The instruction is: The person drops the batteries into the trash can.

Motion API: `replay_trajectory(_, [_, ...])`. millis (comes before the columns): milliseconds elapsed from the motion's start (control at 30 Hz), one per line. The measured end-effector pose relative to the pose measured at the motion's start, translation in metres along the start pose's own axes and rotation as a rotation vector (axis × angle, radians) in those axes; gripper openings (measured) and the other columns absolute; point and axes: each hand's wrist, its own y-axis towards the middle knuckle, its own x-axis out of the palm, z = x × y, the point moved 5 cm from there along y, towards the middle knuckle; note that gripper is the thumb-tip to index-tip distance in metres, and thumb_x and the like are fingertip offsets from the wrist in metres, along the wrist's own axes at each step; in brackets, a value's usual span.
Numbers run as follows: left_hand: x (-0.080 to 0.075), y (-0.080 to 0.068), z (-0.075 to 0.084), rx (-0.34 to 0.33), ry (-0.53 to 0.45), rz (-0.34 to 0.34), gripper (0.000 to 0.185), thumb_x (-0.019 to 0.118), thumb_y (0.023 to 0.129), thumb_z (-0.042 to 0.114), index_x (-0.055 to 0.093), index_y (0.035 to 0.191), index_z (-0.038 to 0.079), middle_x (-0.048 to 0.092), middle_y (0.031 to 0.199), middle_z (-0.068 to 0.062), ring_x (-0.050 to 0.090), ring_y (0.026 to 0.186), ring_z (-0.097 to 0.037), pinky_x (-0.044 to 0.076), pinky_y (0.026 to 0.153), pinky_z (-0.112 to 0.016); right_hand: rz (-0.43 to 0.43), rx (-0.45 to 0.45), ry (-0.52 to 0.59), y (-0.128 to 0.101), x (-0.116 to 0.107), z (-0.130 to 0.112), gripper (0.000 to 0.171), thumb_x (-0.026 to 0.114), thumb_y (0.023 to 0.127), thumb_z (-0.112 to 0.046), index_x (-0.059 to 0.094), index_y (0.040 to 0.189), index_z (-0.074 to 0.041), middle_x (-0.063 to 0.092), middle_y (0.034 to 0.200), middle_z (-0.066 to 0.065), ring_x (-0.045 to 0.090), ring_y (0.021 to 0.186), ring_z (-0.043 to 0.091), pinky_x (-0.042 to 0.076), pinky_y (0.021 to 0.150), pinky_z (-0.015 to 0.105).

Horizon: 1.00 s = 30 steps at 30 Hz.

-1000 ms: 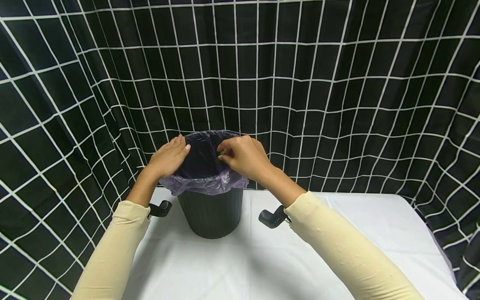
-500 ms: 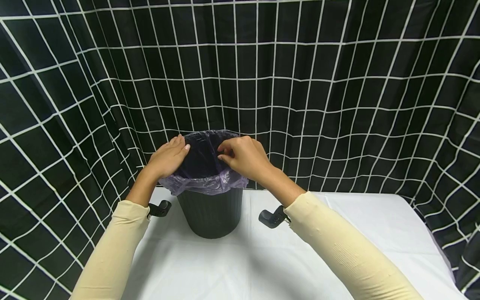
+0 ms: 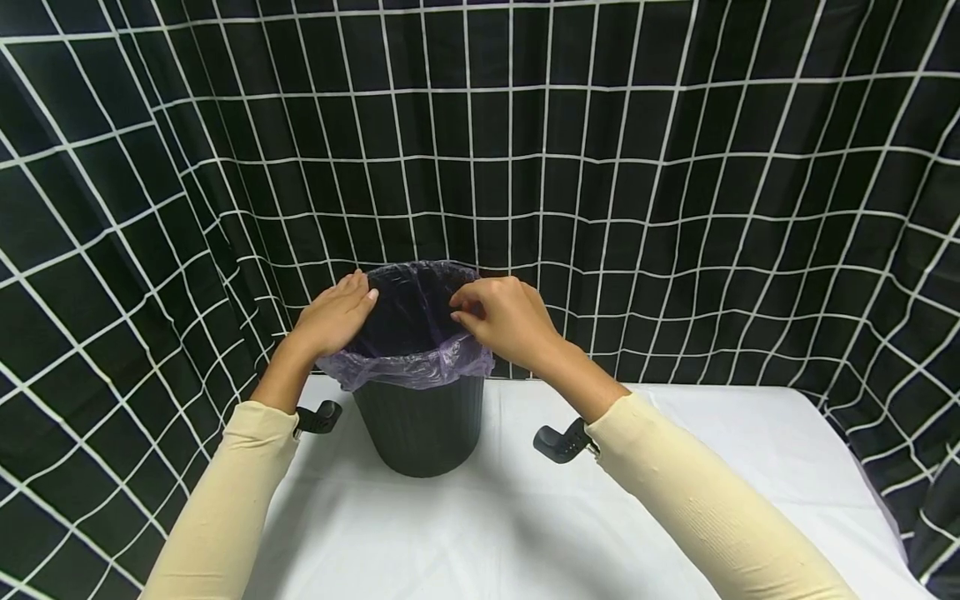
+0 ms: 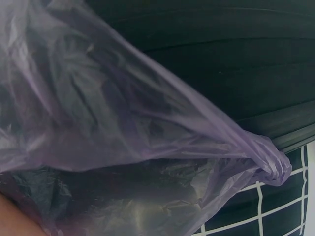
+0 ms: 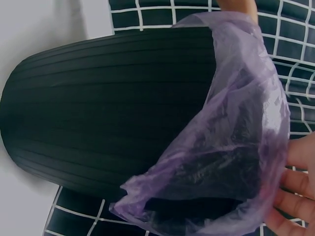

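Observation:
A black ribbed bin (image 3: pixel 420 429) stands on the white table (image 3: pixel 525 517), lined with a thin purple bag (image 3: pixel 408 367) folded over its rim. My left hand (image 3: pixel 337 315) rests on the bag at the bin's left rim, fingers fairly straight. My right hand (image 3: pixel 495 317) hovers over the right rim with loosely curled fingers, and nothing shows between them. The right wrist view shows the bin's side (image 5: pixel 113 108), the bag's overhang (image 5: pixel 236 147) and my fingertips (image 5: pixel 295 184) beside it. In the left wrist view the bag (image 4: pixel 113 123) fills the frame against the bin wall (image 4: pixel 221 64). The bin's inside is dark.
A black curtain with a white grid (image 3: pixel 675 167) hangs close behind the bin and wraps both sides. The table (image 3: pixel 712 433) stretches to the right and toward me. Small black camera mounts (image 3: pixel 558 442) sit on both wrists.
One second ago my right hand pinched a small green thing over the bin's opening; it is no longer seen. That hand has since drifted a little to the right. The left hand stayed put.

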Motion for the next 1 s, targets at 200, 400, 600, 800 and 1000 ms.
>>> replay_trajectory(200, [0.0,0.001,0.0,-0.007,0.004,-0.006,0.065,0.015,0.112,0.037,0.011,0.157,-0.009,0.007,0.167,-0.024,0.003,0.156,-0.037,0.005,0.126,-0.047,0.033,-0.014,0.012,-0.006,-0.009,0.002,0.007,0.078,0.088,-0.013,0.081,0.094,-0.015,0.074,0.081,-0.005,0.064,0.068,0.008,0.051,0.058,0.033])
replay_trajectory(400, [0.0,0.002,0.002,0.0,0.006,-0.009,0.065,0.015,0.112,0.037,0.01,0.157,-0.01,0.006,0.167,-0.025,0.003,0.155,-0.038,0.004,0.126,-0.048,0.053,-0.031,0.019,-0.016,-0.016,0.001,0.007,0.079,0.087,-0.012,0.081,0.093,-0.014,0.072,0.079,-0.004,0.061,0.065,0.009,0.048,0.054,0.031])
replay_trajectory(600, [0.0,0.003,0.005,0.0,0.006,-0.008,0.065,0.015,0.112,0.037,0.011,0.157,-0.01,0.006,0.167,-0.025,0.004,0.155,-0.038,0.005,0.125,-0.048,0.07,-0.049,0.03,-0.027,-0.02,0.001,0.008,0.079,0.087,-0.01,0.081,0.094,-0.013,0.073,0.08,-0.004,0.061,0.065,0.01,0.047,0.054,0.03])
replay_trajectory(800, [0.001,0.004,0.004,0.001,-0.001,-0.004,0.065,0.014,0.112,0.037,0.011,0.157,-0.009,0.006,0.167,-0.025,0.003,0.155,-0.038,0.004,0.125,-0.049,0.087,-0.058,0.033,-0.038,-0.024,0.002,0.008,0.079,0.087,-0.009,0.081,0.094,-0.011,0.074,0.082,-0.004,0.065,0.068,0.012,0.05,0.056,0.029])
replay_trajectory(1000, [-0.001,-0.001,0.004,0.001,-0.018,0.013,0.066,0.015,0.112,0.038,0.013,0.157,-0.01,0.007,0.167,-0.025,0.004,0.155,-0.038,0.005,0.125,-0.049,0.099,-0.06,0.017,-0.055,-0.028,0.006,0.006,0.079,0.088,-0.011,0.08,0.093,-0.013,0.074,0.085,-0.005,0.066,0.07,0.01,0.05,0.058,0.028])
